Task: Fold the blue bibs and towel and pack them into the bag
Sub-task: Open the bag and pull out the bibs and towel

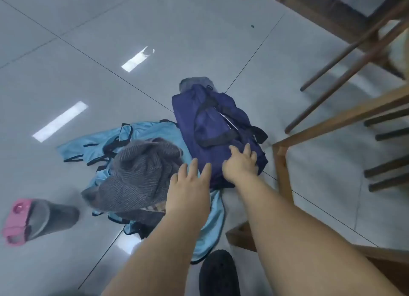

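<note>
**A:** Where does everything lie?

**B:** All on the floor (199, 41). The navy bag (205, 127) lies slumped, its near end overlapping the blue bibs (97, 140). The bibs sprawl unfolded in a heap, with the grey towel (141, 174) crumpled on top.

**A:** And the hands?

**B:** The right hand (240, 165) lies on the bag's near end with straight, spread fingers, grasping nothing. The left hand (188, 185) is released too, fingers straight, over the place where towel, bibs and bag meet. Whether it touches cloth I cannot tell.

**A:** What could go wrong?

**B:** The bag sits on part of the bibs, so pulling either would likely drag the other, and the towel would slide along. The bibs' black straps look tangled, so lifting one may bring up several. I cannot tell whether the bag is unzipped. The wooden chair leg (281, 169) stands just beside the bag and a dark slipper (219, 273) just beside the bibs' near edge. That leaves little room to spread cloth flat.
</note>
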Demonstrator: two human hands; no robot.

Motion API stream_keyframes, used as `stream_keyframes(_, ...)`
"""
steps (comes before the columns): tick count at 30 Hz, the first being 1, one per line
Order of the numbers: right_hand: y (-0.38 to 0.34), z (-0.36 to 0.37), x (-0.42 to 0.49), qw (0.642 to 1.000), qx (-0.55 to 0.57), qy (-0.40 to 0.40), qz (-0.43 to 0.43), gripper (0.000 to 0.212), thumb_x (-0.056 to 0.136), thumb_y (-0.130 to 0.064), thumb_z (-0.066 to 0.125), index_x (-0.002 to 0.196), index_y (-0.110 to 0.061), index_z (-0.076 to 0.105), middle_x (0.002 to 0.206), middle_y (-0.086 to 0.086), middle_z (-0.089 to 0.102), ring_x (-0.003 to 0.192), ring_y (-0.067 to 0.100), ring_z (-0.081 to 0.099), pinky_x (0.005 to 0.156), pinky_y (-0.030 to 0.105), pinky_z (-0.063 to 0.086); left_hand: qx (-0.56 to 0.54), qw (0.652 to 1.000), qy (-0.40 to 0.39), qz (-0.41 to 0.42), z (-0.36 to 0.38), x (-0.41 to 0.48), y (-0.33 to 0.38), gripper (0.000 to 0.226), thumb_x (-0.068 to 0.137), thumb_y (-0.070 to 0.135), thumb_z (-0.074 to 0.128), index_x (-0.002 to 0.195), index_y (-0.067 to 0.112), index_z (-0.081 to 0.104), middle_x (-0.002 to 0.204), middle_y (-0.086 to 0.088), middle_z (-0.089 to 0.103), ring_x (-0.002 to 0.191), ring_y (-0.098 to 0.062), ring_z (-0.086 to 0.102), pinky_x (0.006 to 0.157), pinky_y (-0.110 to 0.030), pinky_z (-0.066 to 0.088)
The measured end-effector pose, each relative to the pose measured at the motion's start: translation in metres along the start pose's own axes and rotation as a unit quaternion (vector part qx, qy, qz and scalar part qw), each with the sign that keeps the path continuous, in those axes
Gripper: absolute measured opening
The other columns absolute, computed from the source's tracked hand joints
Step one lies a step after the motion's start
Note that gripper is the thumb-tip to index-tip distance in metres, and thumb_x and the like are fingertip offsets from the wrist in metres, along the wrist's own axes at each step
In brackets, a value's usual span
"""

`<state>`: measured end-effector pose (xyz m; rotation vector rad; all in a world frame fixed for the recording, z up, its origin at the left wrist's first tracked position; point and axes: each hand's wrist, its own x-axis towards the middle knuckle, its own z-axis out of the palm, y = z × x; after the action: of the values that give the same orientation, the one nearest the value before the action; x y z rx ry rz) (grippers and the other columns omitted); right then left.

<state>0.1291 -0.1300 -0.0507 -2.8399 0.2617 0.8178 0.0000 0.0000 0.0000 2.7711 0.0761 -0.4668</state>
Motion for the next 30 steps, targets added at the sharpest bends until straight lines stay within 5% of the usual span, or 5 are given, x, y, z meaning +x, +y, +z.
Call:
stream_keyframes(5,0.021,0.011,0.029,0.999,-0.02,-0.029,0.0,0.059,0.101,-0.04,0.057,0.157,-0.035,0.041,0.17,0.005,0.017,0.154,0.033,0.017,0.122,0.048,0.029,-0.001,1.0,-0.006,-0.019,0.011,0.002,-0.009,0.07,0.105,0.034,0.05,0.162,0.029,0.01,0.172,-0.009,0.007,0.155,-0.033,0.016,0.121,-0.044,0.026)
stream_keyframes(14,-0.005,0.054,-0.05,0.958,0.12,0.155,-0.211,0.011,0.087,-0.027,0.069,0.097,-0.031,0.068,0.102,-0.008,0.059,0.083,0.022,0.063,0.073,0.04,0.053,-0.008,0.999,-0.009,-0.044,0.011,0.005,-0.01,0.067,0.097,0.03,0.06,0.154,0.03,0.024,0.168,-0.007,0.015,0.149,-0.032,0.027,0.117,-0.043,0.031)
stream_keyframes(20,0.012,0.055,-0.044,0.95,0.258,0.133,-0.119,0.04,0.105,-0.03,0.055,0.144,-0.03,0.048,0.107,-0.001,0.068,0.096,0.029,0.067,0.079,0.043,0.053,-0.02,0.998,-0.034,-0.054,0.013,0.005,-0.008,0.067,0.097,0.024,0.057,0.155,0.028,0.024,0.166,-0.01,0.019,0.145,-0.035,0.032,0.115,-0.046,0.034)
stream_keyframes(26,0.028,0.05,-0.029,0.999,-0.042,-0.008,0.009,0.078,0.088,-0.058,0.073,0.154,-0.044,0.035,0.17,0.009,0.012,0.15,0.038,0.018,0.116,0.05,0.033,-0.019,0.996,-0.061,-0.056,0.014,0.004,-0.01,0.067,0.1,0.026,0.056,0.157,0.027,0.021,0.166,-0.009,0.017,0.144,-0.035,0.032,0.114,-0.046,0.036)
stream_keyframes(30,0.032,0.062,-0.03,0.995,-0.087,-0.053,0.001,0.046,0.094,-0.015,0.066,0.138,-0.024,0.055,0.143,0.01,0.052,0.134,0.035,0.044,0.099,0.041,0.047,-0.031,0.995,-0.078,-0.059,0.015,0.006,-0.015,0.067,0.101,0.029,0.053,0.159,0.028,0.02,0.163,-0.008,0.023,0.14,-0.034,0.036,0.112,-0.046,0.039)
